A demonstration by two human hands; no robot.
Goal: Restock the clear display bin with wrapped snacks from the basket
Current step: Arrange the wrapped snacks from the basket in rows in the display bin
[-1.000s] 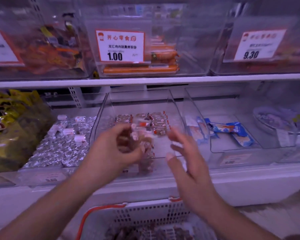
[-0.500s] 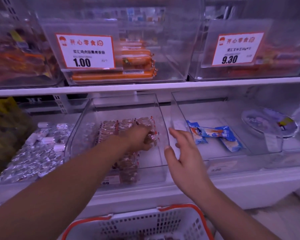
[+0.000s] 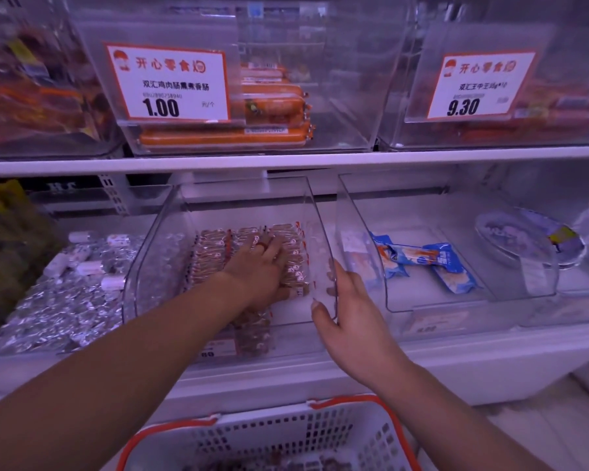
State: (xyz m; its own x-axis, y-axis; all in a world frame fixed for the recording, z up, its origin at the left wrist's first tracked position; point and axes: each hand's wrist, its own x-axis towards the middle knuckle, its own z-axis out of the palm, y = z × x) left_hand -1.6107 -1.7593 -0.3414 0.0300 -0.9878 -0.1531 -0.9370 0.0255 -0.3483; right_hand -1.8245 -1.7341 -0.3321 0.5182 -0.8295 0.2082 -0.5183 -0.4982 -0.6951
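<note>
Your left hand (image 3: 259, 270) lies flat, fingers straight, pressing the wrapped snacks (image 3: 215, 253) inside the clear display bin (image 3: 170, 232). Right hand (image 3: 351, 317) grips the bin's right wall. Bin looks roughly half stocked; basket (image 3: 286, 436) below the bin holds more, so restocking isn't finished.

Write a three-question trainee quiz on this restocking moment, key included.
1. True or false: the left hand lies on the wrapped snacks inside the clear display bin.
2. What does the right hand grip? A) the basket's handle B) the bin's right wall C) a price tag
3. Fill in: the tag above that bin reads ____.

Key: 1 true; 2 B; 3 1.00
</note>
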